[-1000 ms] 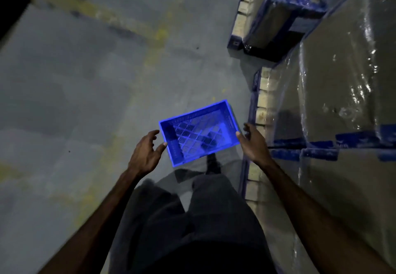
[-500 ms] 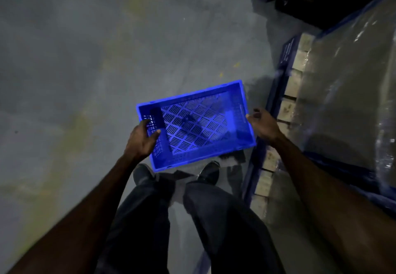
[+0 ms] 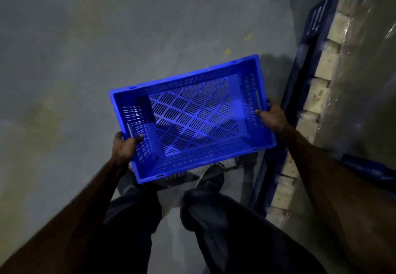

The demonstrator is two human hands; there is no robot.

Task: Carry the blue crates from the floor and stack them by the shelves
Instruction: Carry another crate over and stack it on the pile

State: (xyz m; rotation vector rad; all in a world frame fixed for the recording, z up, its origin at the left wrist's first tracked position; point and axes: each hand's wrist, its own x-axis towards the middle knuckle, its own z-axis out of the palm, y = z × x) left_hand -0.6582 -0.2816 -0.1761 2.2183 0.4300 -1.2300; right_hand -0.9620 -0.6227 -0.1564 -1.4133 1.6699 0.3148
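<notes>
At the bottom of the view, the person's dark-trousered legs (image 3: 214,231) stand on the grey concrete floor (image 3: 85,49), one dark shoe (image 3: 211,176) showing just under the load. Above the legs, an empty blue crate (image 3: 190,117) with slotted walls and a lattice bottom is held level in both hands, clear of the floor. The left hand (image 3: 124,147) has its grip clamped on the crate's left end wall, fingers hooked over the rim. The right hand (image 3: 271,119) has its grip clamped on the right end wall in the same way. Just beside the crate, to the right, runs a blue pallet (image 3: 308,64) with pale wooden blocks (image 3: 325,64), bearing a load wrapped in clear film (image 3: 364,81).
</notes>
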